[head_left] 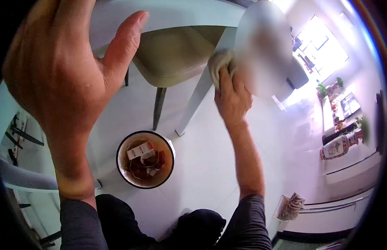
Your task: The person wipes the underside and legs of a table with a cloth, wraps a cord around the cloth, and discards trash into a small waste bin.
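Note:
My left hand is large in the upper left, with its thumb stretched away from the palm and the fingertips cut off by the top edge. Nothing shows in its grasp, and it overlaps the pale table in view; whether it touches the table I cannot tell. My right hand grips a crumpled greyish-beige cloth. The cloth lies against the upper part of the white table leg. A blurred oval covers the area just right of this hand.
A beige chair with dark legs stands under the table. Below it on the white floor is a round bin with a dark rim, holding a box and scraps. To the right are a patterned vase and a bunched cloth.

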